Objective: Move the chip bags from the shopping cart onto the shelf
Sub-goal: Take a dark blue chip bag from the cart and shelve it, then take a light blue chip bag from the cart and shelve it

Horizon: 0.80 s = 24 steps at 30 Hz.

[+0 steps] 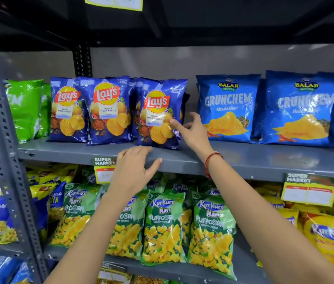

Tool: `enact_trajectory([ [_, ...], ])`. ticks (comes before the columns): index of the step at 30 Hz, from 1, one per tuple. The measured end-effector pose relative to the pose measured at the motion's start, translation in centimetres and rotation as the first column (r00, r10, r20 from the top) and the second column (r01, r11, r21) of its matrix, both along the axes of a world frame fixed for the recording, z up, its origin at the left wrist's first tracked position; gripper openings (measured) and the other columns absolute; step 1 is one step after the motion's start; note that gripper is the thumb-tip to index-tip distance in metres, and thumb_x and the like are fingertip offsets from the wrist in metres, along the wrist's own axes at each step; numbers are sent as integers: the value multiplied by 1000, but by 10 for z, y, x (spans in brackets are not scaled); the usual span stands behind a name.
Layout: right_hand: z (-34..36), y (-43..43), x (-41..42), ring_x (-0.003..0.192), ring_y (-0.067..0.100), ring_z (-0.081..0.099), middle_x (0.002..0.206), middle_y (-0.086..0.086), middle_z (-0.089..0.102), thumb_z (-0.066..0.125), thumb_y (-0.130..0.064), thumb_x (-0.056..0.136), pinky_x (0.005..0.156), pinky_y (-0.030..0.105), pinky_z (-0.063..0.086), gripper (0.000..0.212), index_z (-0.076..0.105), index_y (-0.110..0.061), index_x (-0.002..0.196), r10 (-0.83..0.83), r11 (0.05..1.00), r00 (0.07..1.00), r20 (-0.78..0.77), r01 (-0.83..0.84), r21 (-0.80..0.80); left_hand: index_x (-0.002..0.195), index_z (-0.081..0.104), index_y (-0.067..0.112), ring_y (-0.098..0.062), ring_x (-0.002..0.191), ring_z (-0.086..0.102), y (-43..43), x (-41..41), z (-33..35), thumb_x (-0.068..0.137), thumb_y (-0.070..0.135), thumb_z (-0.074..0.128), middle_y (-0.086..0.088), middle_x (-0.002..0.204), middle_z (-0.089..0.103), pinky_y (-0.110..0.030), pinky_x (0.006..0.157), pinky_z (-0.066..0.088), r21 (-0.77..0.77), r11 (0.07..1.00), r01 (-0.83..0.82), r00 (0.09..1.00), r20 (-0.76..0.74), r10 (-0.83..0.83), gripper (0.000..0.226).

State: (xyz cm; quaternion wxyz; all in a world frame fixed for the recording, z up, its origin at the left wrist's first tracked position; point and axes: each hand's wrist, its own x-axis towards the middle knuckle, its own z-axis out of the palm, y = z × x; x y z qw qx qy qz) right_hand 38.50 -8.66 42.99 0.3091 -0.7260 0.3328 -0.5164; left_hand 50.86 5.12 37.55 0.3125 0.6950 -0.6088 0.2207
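Note:
Three blue Lay's chip bags stand upright on the grey metal shelf (254, 158). The rightmost Lay's bag (158, 111) leans slightly. My right hand (192, 130) reaches in from the right, its fingertips touching that bag's right edge with the fingers spread. My left hand (135, 167) rests flat on the shelf's front lip just below that bag, fingers apart and holding nothing. The other two Lay's bags (106, 111) stand to the left. The shopping cart is out of view.
Light blue Balaji Crunchem bags (227, 107) fill the shelf to the right, green bags (25, 107) the left. Kurkure Puffcorn bags (162, 228) line the shelf below. Price tags (309, 189) hang on the shelf lip. A perforated upright (2, 128) stands at left.

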Motion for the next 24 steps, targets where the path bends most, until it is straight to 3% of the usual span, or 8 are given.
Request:
enact_trajectory([
  [4,-13,21,-58,87,14,60,102,5,63,70,-39,81,82,25,47,58,49,-12,128,-87,994,991,100,93,-52,122,56,13,-24,117,53,-11,-34,6,85,48,43,-6,122,62,-39,96,38,-50,990,128,992,-12,-129,53],
  [8,-31,47,-139,71,-11,57,93,-2,64,72,-28,81,68,7,44,25,60,-19,102,-195,961,947,256,236,-141,117,59,12,-23,114,55,-29,-90,2,86,38,52,-6,118,65,-43,95,45,-121,937,329,941,-43,-336,41],
  [13,-71,75,-245,70,-9,57,81,-7,63,69,-21,84,67,7,44,13,63,-15,94,-399,876,853,336,463,-136,105,65,8,-27,100,61,-51,-180,-18,83,36,49,-10,103,69,-34,90,43,-168,817,552,825,-28,-564,39],
  [18,-148,100,-354,74,8,59,78,-6,65,67,-23,84,68,16,46,5,62,-25,84,-624,766,737,259,643,18,98,67,7,-25,97,61,-61,-291,-70,84,27,55,-11,97,71,-29,88,40,-149,623,768,625,-41,-780,27],
  [21,-210,122,-412,71,5,59,78,-1,65,67,-23,84,69,14,46,9,64,-15,88,-730,684,666,156,709,173,97,67,6,-23,94,61,-60,-353,-115,85,24,56,-11,96,71,-28,86,41,-61,521,851,510,-138,-849,25],
  [24,-276,147,-462,63,-7,57,74,-7,62,67,-16,84,63,7,44,8,64,-9,87,-807,566,590,22,764,309,96,67,7,-27,94,61,-56,-408,-174,82,28,53,-11,95,71,-29,84,41,114,426,898,441,-276,-854,30],
])
